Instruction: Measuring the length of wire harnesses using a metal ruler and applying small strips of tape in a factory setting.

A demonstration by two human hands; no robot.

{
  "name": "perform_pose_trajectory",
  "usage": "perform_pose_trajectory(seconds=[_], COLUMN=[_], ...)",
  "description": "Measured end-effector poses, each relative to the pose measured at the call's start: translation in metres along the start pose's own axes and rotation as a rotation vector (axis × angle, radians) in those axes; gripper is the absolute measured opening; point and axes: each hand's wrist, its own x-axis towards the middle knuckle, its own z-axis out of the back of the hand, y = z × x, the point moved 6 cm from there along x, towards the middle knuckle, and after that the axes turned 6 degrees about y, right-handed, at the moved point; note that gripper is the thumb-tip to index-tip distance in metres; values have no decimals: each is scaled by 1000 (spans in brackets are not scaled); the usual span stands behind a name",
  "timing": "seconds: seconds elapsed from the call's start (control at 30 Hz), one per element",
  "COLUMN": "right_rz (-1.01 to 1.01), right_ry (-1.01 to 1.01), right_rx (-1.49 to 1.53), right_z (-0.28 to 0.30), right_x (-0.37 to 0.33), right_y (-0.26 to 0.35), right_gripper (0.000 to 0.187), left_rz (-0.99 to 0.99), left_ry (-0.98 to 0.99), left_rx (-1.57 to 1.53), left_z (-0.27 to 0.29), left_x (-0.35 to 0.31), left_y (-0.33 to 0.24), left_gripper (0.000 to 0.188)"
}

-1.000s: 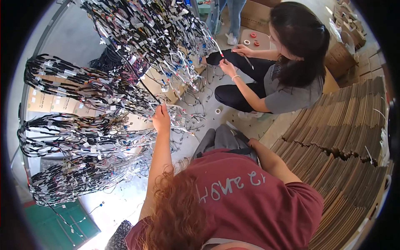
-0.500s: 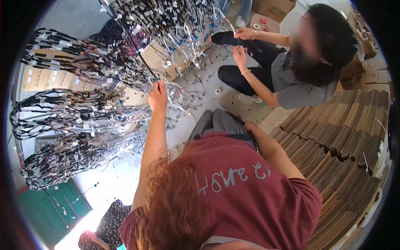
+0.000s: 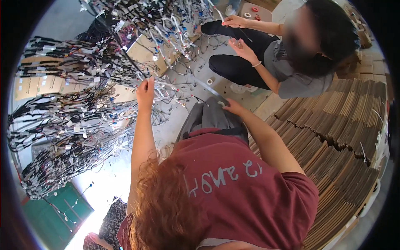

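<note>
My left hand [image 3: 145,91] is raised and closed around a black wire harness [image 3: 132,63] hanging from the large bundle. White-wrapped branches with small connectors [image 3: 168,85] spread out beside that fist. Lower and to the right, my right hand [image 3: 234,107] is in front of my grey trousers, its fingers curled at a small white tape roll [image 3: 220,103]. A pale strip [image 3: 204,86] lies up and left of this hand; whether it joins the roll I cannot tell. A black lead [image 3: 199,99] with a light tip dangles between my hands.
A seated co-worker in a grey shirt [image 3: 306,75] handles a white-wrapped branch [image 3: 217,12] at the upper right. Rolls of tape [image 3: 248,15] lie on a stool. Stacked flat cardboard [image 3: 333,166] fills the right side. Hanging harnesses [image 3: 62,104] crowd the left. Another tape roll [image 3: 209,82] lies on the floor.
My right hand has moved up and left from beside my thigh, bringing the white roll into sight. My left hand keeps its grip. The co-worker's lower hand has opened out.
</note>
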Motion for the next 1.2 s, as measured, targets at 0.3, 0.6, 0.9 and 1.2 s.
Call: perform_pose_trajectory(seconds=[0.3, 0.6, 0.9, 1.2], right_rz=[184, -56, -193, -218], right_ry=[36, 351, 546, 357], right_rx=[-43, 286, 760, 827], right_z=[-43, -41, -12, 1], right_x=[61, 19, -27, -41], right_y=[59, 74, 127, 130], right_gripper=[41, 19, 19, 22], left_rz=[219, -208, 604, 650], left_ry=[187, -378, 826, 898], left_rx=[-447, 552, -521, -634], left_z=[-14, 29, -187, -215], left_x=[-22, -25, -116, -114], left_y=[-20, -34, 55, 32], left_gripper=[32, 26, 40, 28])
